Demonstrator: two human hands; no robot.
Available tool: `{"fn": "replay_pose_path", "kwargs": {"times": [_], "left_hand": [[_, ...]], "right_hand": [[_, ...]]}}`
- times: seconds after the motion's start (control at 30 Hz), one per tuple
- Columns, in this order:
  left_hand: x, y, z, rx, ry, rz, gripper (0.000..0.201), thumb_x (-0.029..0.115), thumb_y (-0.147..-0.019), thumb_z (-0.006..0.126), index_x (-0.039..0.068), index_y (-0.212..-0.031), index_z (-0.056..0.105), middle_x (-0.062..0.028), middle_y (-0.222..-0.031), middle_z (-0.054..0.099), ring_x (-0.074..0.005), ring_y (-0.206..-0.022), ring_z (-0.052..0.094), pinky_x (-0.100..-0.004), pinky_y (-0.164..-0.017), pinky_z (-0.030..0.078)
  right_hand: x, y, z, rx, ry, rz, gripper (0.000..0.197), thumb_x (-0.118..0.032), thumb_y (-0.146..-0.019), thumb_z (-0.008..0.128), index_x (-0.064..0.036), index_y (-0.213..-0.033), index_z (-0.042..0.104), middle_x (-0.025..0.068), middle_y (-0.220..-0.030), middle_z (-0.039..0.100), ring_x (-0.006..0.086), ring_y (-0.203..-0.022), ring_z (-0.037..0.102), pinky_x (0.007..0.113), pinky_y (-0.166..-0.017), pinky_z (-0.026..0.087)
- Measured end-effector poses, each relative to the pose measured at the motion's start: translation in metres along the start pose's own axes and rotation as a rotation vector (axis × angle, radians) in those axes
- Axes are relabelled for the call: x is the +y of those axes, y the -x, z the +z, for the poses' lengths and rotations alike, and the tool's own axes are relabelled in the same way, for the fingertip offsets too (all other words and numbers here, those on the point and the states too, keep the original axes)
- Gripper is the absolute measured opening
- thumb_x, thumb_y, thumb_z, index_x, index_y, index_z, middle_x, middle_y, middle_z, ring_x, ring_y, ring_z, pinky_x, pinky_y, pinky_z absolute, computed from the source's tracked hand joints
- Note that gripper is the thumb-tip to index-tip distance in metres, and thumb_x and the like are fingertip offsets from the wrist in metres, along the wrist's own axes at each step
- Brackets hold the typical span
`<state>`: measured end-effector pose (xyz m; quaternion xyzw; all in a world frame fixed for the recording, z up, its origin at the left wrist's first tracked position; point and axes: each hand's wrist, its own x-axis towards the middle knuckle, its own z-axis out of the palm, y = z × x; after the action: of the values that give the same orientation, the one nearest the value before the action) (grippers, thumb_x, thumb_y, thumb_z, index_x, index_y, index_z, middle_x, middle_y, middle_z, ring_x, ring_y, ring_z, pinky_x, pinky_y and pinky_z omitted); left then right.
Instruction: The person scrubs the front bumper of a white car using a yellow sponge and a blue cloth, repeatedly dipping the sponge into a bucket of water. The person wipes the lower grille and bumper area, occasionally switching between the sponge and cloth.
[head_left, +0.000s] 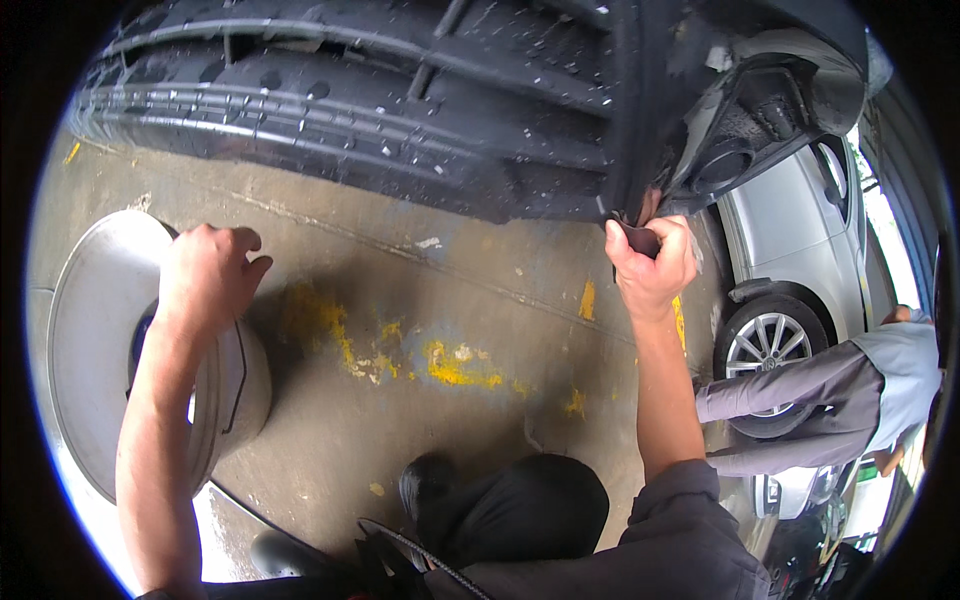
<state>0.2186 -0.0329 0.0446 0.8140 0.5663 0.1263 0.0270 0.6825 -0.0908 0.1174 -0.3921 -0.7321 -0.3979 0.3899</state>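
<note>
The dark, wet underside of a car bumper (400, 110) fills the top of the view. My right hand (652, 262) is closed around the lower edge of its black plastic trim (640, 240), right under the bumper's corner. My left hand (205, 275) hovers over the concrete floor with the fingers curled and nothing visibly in them, next to a grey metal drum-like reel (95, 340) lying on its side. My knee in dark trousers (520, 510) and a black shoe (425, 480) show at the bottom.
The concrete floor (420, 300) carries worn yellow paint marks. A silver car (790, 270) stands at the right, with a person in grey clothes (830, 395) bending beside its wheel. A black cable (420, 555) runs near my leg.
</note>
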Motion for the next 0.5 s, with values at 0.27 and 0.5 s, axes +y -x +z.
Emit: {"fn": "replay_pose_path", "kwargs": {"times": [0.27,0.5], "left_hand": [[-0.004,0.006,-0.008,0.038,0.084,0.005,0.018,0.020,-0.087,0.081,0.009,-0.101,0.080,-0.0122,-0.081,0.078,-0.0323,-0.078,0.077,-0.0427,-0.074,0.062],[-0.003,0.005,-0.012,0.010,0.097,-0.043,0.014,0.018,-0.091,0.077,0.009,-0.101,0.078,-0.0131,-0.082,0.078,-0.0329,-0.076,0.077,-0.0430,-0.074,0.061]], "right_hand": [[-0.011,-0.059,0.008,0.037,-0.068,0.034,0.054,-0.038,-0.071,0.100,-0.0055,-0.081,0.058,0.0064,-0.075,0.057,0.0217,-0.063,0.058,0.035,-0.057,0.049],[-0.016,-0.090,0.016,0.135,-0.049,-0.046,0.055,-0.056,-0.067,0.093,-0.0124,-0.080,0.062,0.0014,-0.078,0.062,0.0206,-0.057,0.065,0.033,-0.051,0.053]]}}
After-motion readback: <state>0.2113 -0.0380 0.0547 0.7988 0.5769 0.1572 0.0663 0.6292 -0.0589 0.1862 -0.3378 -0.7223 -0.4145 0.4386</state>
